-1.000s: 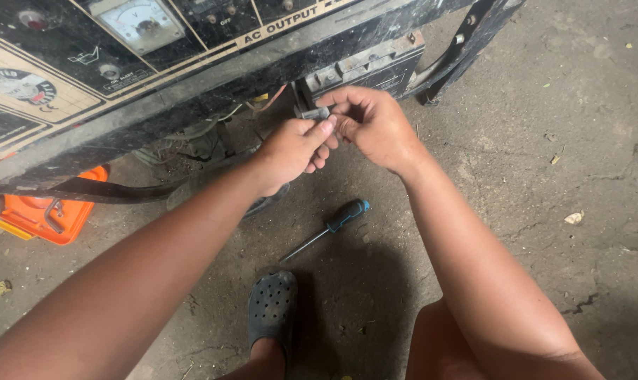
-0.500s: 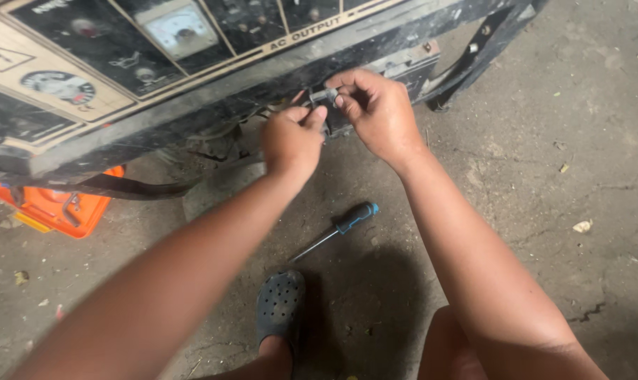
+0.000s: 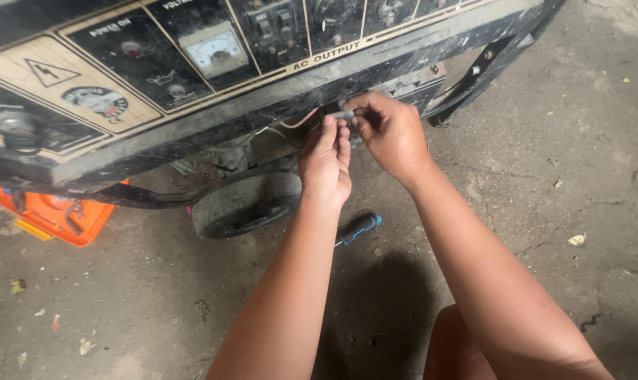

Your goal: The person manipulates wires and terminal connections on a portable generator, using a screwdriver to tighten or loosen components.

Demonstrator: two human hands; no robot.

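my left hand and my right hand are both up under the lower edge of the generator's control panel, fingertips pinched together on a small grey connector at the end of a pale wire that trails out of the machine. both hands are mostly closed, thumb against forefinger, the left gripping from below and the right from the side. the piece is tiny and half hidden by my fingers, so i cannot tell whether it is one part or two being joined. judging by how things lie, the wiring job is mid-way: the wire hangs loose and is not tucked back in, and the panel's underside looks open. the blue-handled screwdriver lies untouched on the concrete floor between my arms, just beside the small black wheel. off to the left an orange case sits on the ground under the frame; what it holds is not visible from here.
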